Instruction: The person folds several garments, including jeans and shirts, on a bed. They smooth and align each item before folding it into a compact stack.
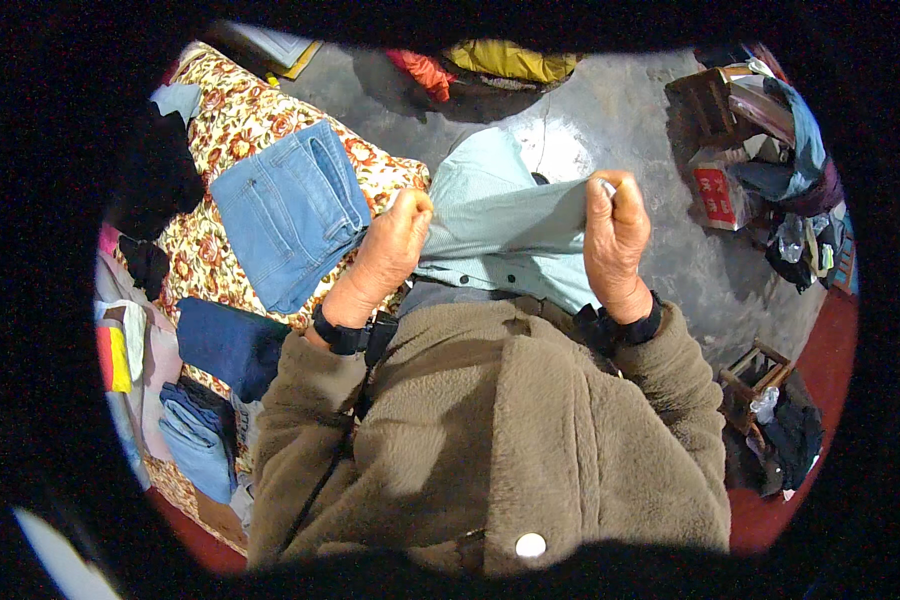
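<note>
A light green, finely striped buttoned garment (510, 217) is stretched between my two hands and lies partly over my lap. My left hand (390, 251) is closed on its left edge, and my right hand (619, 240) pinches it at the right, thumb on top. Dark buttons show along the part nearest my body. Close to my left hand, folded light blue jeans (281, 214) lie on a floral cloth (217, 97). Below them sits a folded dark blue garment (232, 345).
Folded blue denim (195, 442) lies at the lower left. Across the grey floor (645, 97) stand a wooden box (701, 109) with cloths and a red and white box (715, 196). A small wooden stool (757, 371) stands at right. Yellow cloth (510, 60) lies at the top.
</note>
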Tool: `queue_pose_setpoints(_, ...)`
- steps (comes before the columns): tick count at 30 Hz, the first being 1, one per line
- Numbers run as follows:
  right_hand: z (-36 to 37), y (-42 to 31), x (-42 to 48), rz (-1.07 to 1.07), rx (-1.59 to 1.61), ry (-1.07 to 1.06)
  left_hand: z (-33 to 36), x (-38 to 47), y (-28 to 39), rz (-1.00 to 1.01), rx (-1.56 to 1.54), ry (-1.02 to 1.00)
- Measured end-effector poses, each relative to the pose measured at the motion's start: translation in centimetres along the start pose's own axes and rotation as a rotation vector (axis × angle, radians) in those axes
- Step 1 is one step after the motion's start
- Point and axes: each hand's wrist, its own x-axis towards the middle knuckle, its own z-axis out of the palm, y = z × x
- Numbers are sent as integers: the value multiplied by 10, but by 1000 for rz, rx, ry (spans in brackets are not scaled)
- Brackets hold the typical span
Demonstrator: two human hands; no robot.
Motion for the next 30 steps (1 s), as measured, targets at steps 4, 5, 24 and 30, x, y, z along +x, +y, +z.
queue_pose_setpoints(4, 8, 6, -6, -100, -25, -140, -5, 31, -12, -137, 94, -279)
queue_pose_setpoints(5, 10, 8, -8, -114, -6, -184, -6, 43, -18, -107, 99, -222)
queue_pose_setpoints(24, 4, 17, 8, -54, 185, -465, 118, 230, -47, -41, 774, -477)
queue_pose_setpoints(30, -1, 21, 8, -59, 168, -461, 123, 223, -47, -122, 383, -341)
